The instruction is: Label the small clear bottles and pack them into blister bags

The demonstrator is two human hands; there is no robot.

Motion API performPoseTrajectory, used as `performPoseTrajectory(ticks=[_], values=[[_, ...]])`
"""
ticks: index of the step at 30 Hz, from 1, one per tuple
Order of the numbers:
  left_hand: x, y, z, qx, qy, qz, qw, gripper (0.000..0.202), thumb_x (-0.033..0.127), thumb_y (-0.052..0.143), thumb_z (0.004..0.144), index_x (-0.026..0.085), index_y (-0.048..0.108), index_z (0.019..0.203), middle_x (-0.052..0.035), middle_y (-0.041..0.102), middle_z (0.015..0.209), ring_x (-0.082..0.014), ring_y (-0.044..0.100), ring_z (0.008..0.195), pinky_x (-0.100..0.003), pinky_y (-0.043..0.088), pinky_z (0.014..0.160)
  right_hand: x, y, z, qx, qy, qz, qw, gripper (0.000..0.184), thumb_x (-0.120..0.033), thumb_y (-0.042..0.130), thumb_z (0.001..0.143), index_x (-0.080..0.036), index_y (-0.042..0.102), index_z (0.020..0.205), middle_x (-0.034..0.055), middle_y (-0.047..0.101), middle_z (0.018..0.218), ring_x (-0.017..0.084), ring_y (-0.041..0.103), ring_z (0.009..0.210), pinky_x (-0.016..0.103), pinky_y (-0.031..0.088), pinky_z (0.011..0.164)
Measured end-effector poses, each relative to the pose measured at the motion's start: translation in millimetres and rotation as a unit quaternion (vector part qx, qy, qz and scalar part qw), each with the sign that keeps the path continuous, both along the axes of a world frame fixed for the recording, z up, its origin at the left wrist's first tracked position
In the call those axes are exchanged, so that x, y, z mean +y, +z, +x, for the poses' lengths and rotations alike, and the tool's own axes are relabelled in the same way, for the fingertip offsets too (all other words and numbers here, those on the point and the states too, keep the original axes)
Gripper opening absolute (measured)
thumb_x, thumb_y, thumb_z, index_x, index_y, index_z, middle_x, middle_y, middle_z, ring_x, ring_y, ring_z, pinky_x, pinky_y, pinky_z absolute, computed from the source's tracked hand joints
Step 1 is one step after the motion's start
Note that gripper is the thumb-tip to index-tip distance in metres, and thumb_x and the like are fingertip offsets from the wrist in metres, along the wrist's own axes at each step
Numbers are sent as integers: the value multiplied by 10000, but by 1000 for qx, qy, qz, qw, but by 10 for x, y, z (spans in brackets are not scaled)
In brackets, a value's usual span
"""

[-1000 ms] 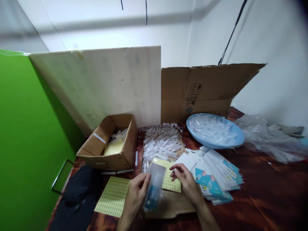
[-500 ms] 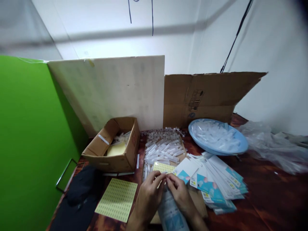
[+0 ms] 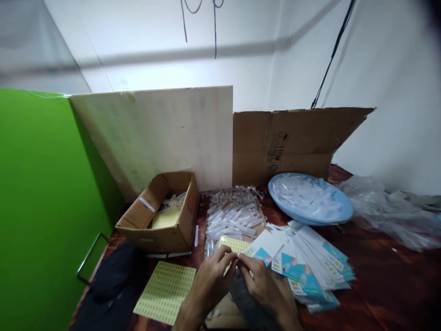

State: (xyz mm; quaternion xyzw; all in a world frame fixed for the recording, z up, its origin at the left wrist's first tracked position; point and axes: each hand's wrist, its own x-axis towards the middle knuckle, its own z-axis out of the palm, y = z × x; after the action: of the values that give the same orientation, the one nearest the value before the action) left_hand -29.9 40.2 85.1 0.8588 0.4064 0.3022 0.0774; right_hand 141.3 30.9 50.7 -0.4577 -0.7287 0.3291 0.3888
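My left hand (image 3: 214,278) and my right hand (image 3: 259,282) meet at their fingertips, thumbs and forefingers pinched over something too small to make out. Below them, between the wrists, is a dark grey, smooth-looking shape (image 3: 246,299), partly hidden, whose kind I cannot tell. Just beyond the fingertips lies a small yellow sticker sheet (image 3: 234,243). Printed white-and-blue packets (image 3: 303,271) are fanned out right of my right hand. Behind the fingers, clear plastic tubes (image 3: 236,218) lie heaped on cardboard. A larger yellow sticker sheet (image 3: 167,292) rests left of my left hand.
An open cardboard box (image 3: 189,216) stands at the left, a dark cloth item (image 3: 110,285) before it. A blue basin (image 3: 346,209) of clear pieces sits at the back right, beside crumpled plastic film (image 3: 389,214). Cardboard panels (image 3: 303,138) and a green panel (image 3: 51,184) border the table.
The shape between my wrists, pale with blue print before, now looks dark grey and narrower. My fingertips remain pinched together. The whole view has shifted slightly.
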Motion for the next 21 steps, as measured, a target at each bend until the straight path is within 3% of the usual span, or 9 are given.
performPoseTrajectory(ticks=[8, 12, 15, 18, 21], values=[[76, -2, 31, 0, -8, 2, 1000, 172, 87, 521, 891, 190, 658, 893, -61, 673, 869, -174, 668, 744, -240, 533, 655, 12, -9, 10, 26, 16, -13, 999, 286, -266, 415, 1006, -210, 643, 842, 21, 681, 787, 194, 646, 739, 274, 423, 673], [291, 199, -127, -57, 11, -30, 998, 136, 120, 545, 885, 191, 658, 858, -46, 659, 839, -152, 643, 745, -235, 515, 701, 18, 51, 55, 74, 0, -39, 997, 291, -333, 438, 1006, -222, 704, 970, 30, 723, 870, 209, 669, 825, 273, 462, 734], [543, 525, -478, -68, 85, 1, 994, 168, 197, 526, 911, 194, 681, 847, -49, 676, 865, -160, 643, 774, -254, 505, 734, 23, 49, 160, 97, -38, -54, 993, 315, -409, 463, 993, -231, 722, 1013, 34, 734, 894, 228, 679, 876, 282, 483, 771], [751, 822, -977, -46, 203, 64, 976, 228, 326, 537, 910, 192, 716, 862, -57, 707, 897, -188, 651, 795, -282, 493, 745, 43, -10, 270, 98, -64, -61, 991, 348, -465, 466, 984, -239, 727, 1019, 39, 737, 934, 241, 679, 903, 296, 491, 798], [825, 914, -1470, 53, 331, 66, 940, 295, 427, 567, 871, 217, 742, 762, -55, 729, 823, -210, 639, 685, -299, 450, 630, 68, -77, 334, 96, -69, -67, 991, 372, -487, 457, 983, -234, 725, 1043, 46, 740, 952, 234, 677, 859, 295, 500, 773]])
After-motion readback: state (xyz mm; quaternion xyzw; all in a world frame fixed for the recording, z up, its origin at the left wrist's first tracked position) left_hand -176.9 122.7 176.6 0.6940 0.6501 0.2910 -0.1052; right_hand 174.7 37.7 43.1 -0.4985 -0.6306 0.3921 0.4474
